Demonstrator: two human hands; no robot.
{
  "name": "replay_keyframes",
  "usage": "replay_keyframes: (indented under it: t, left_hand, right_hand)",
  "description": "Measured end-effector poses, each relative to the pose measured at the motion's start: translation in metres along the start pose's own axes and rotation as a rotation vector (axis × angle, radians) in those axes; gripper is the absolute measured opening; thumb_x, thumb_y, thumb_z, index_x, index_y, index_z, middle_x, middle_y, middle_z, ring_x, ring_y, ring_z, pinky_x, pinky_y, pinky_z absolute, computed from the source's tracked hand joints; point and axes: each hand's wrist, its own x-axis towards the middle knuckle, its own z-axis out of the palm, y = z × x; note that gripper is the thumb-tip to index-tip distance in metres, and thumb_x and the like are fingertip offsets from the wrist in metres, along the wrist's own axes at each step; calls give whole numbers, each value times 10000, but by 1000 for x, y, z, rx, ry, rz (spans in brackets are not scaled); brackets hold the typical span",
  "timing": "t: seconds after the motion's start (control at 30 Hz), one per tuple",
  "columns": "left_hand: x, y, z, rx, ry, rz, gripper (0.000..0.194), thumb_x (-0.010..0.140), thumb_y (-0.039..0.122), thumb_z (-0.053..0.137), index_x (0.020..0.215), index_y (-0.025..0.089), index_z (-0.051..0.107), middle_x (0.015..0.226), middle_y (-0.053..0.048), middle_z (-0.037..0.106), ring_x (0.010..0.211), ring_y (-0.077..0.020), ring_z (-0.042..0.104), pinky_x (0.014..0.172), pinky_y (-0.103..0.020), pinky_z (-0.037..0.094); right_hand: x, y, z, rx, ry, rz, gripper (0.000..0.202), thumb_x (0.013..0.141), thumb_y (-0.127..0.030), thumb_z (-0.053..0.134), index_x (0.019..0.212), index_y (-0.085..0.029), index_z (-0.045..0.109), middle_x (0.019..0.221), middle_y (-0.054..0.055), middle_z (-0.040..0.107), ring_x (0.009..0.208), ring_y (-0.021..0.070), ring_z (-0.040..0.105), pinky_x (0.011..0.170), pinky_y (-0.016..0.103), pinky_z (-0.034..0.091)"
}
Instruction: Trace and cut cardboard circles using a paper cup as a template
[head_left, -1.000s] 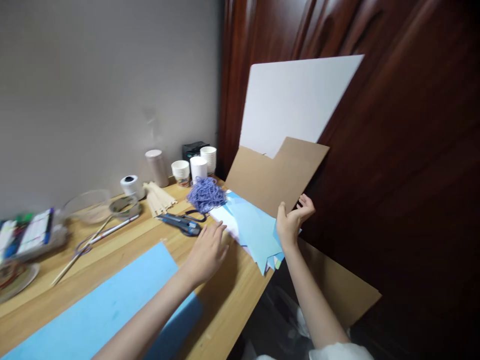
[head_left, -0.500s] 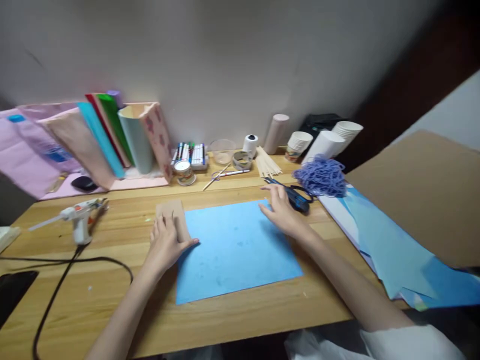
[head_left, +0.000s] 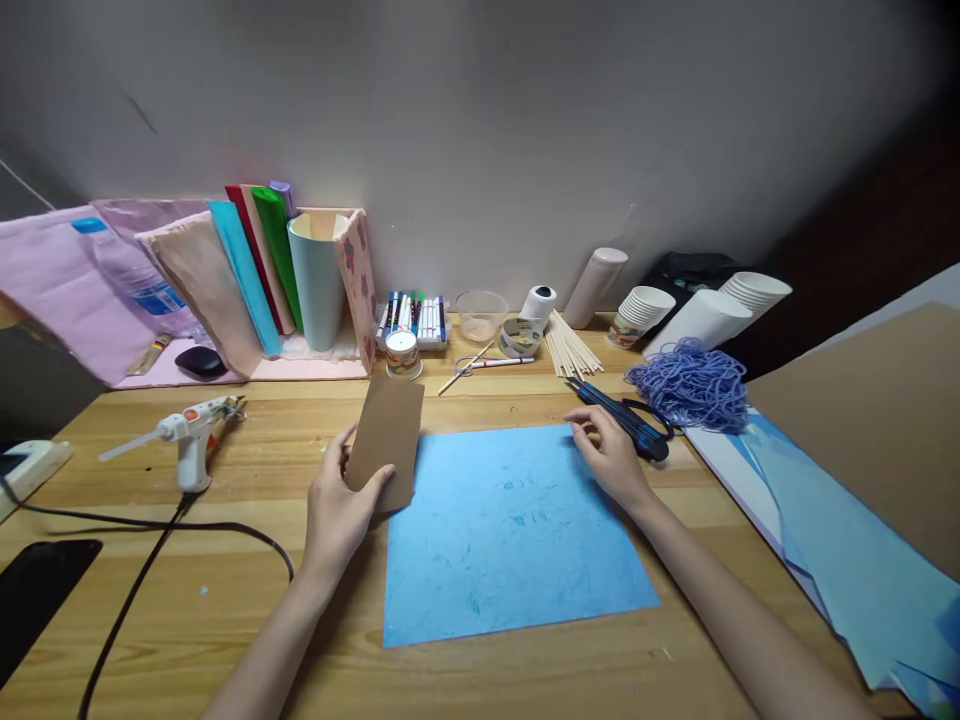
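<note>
My left hand (head_left: 339,510) grips a small brown cardboard rectangle (head_left: 388,440), thumb on its front face and fingers behind it. The cardboard is tilted up from the table by the left edge of a blue sheet (head_left: 510,540). At that sheet's far right corner, my right hand (head_left: 611,455) has its thumb and forefinger tips close together on the corner. Just beyond the right hand lies a blue-and-black box cutter (head_left: 634,430), beside dark scissor-like handles (head_left: 651,410).
A hot glue gun (head_left: 196,440) with a black cord lies left, near a black phone (head_left: 45,590). Along the wall stand markers (head_left: 412,315), a clear bowl (head_left: 481,315), sticks (head_left: 570,345) and paper cups (head_left: 641,312). Purple yarn (head_left: 690,385) and blue paper sheets (head_left: 832,560) are right.
My left hand has lifted the cardboard from flat on the table and tilted it up. My right thumb and forefinger have drawn together at the sheet's corner. The view has shifted left.
</note>
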Motion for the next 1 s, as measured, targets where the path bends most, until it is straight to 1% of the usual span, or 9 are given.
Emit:
replay_keyframes:
  t: [0.07,0.2,0.33,0.43,0.57,0.63,0.73,0.83,1.0]
  left_hand:
    - [-2,10,-3,0,-9,270,267,814,212,576,1079,205,604,930,-52,626,854,-195,609,753,-312,498]
    - [-12,31,8,211,-49,831,394,847,11,413,1161,178,582,1047,-93,619,993,-204,558,857,-328,456]
    - [-20,40,34,375,-183,972,389,888,70,412,1240,178,535,1162,-127,598,1103,-241,520,930,-368,423]
    - [-21,36,49,345,-257,762,497,846,142,532,1326,238,446,1349,-142,457,1270,-277,403,1050,-456,324]
    - [-15,23,55,-100,-249,268,1078,596,426,792,1442,234,152,1475,-181,237,1316,-338,350,1049,-540,325]
    - [-11,19,52,-422,-347,-77,1023,638,511,735,1430,205,164,1420,-189,350,1197,-302,504,968,-481,439]
    - [-9,20,46,-723,-670,-506,712,764,518,621,1318,122,412,1258,-192,557,1053,-278,617,882,-403,512]
    - [-13,23,42,-829,-824,-614,521,794,410,645,1213,116,546,1189,-157,633,1053,-262,628,897,-341,512]
    - [-15,21,47,-945,-739,-655,468,812,334,651,1225,133,564,1179,-122,655,1057,-238,635,879,-299,530]
  right_hand:
    - [-5,-14,8,335,-199,135,343,899,-478,431,988,-179,572,881,91,614,748,192,582,653,322,476]
    - [-18,-42,21,911,-656,317,785,780,-795,282,1177,-167,532,971,136,642,746,219,633,591,338,517]
    - [-27,-51,26,908,-640,389,640,756,-638,579,1210,-188,530,938,90,665,691,179,638,567,286,533]
    - [-26,-44,25,829,-533,408,505,771,-448,662,1198,-206,542,863,45,678,631,152,632,542,258,529]
    - [-18,-29,20,758,-451,387,503,762,-477,658,1143,-164,559,692,18,660,531,143,623,461,227,487]
    - [-16,-27,19,737,-471,385,499,759,-499,654,1103,-148,569,641,8,642,499,134,618,419,199,446]
    - [-19,-29,23,778,-565,399,484,775,-520,630,1075,-146,567,635,-1,632,483,116,611,416,183,432]
    - [-23,-31,30,825,-648,428,466,788,-529,610,1070,-162,558,669,-3,639,478,108,595,449,206,464]
    - [-17,-23,33,712,-466,379,395,827,-542,537,947,-169,593,662,1,597,542,129,580,498,249,476]
